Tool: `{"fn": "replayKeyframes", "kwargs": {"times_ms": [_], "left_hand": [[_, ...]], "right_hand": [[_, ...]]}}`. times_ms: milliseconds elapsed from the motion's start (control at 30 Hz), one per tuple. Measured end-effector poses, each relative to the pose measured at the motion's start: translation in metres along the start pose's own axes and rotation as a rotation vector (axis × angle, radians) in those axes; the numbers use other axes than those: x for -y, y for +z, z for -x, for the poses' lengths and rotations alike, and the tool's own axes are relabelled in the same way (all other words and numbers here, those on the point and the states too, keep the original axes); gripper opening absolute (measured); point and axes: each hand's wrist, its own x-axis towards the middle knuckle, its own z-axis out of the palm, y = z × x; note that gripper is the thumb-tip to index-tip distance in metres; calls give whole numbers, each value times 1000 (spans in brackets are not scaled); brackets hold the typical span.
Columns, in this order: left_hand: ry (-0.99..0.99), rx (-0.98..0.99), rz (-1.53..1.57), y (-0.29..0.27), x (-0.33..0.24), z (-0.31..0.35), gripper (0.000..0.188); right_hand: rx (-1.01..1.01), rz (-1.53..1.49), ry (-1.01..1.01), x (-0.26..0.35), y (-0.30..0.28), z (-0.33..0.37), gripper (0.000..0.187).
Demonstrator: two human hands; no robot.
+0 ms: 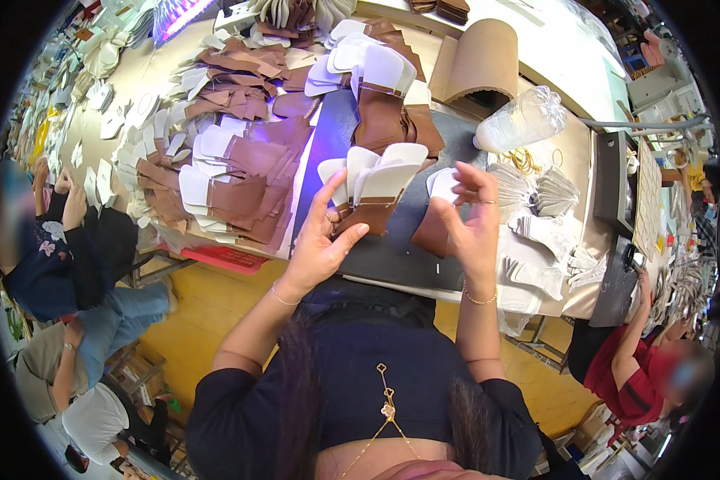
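Note:
My left hand (316, 244) is at the left side of a fanned bundle of brown leather pieces with white rounded tabs (380, 188). Its fingers are spread, the fingertips by the white tabs and the thumb by the lower brown edge. My right hand (476, 212) has curved fingers held apart, with the thumb close to a smaller brown-and-white piece (432, 228). Whether the thumb touches that piece is unclear. Both sets of pieces are on a dark mat (368, 260). Just beyond stands another bundle of brown-and-white pieces (384, 104).
Piles of brown-and-white pieces (248, 176) cover the table's left. Toward the right are a clear plastic bottle (524, 120), bundles of pale pieces (556, 192) and yellow bands (522, 160). A curved brown block (480, 68) stands behind. People sit on both sides.

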Motion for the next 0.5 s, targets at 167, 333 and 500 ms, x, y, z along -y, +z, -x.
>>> {"fn": "replayKeyframes", "kwargs": {"times_ms": [167, 333, 500], "left_hand": [[31, 13, -130, 0, 4, 10, 71], [25, 25, -200, -2, 6, 13, 71], [28, 51, -213, -1, 4, 9, 59]], "right_hand": [[159, -51, 8, 21, 16, -7, 46], [247, -216, -21, 23, 29, 0, 37], [245, -166, -38, 23, 27, 11, 30]]}}
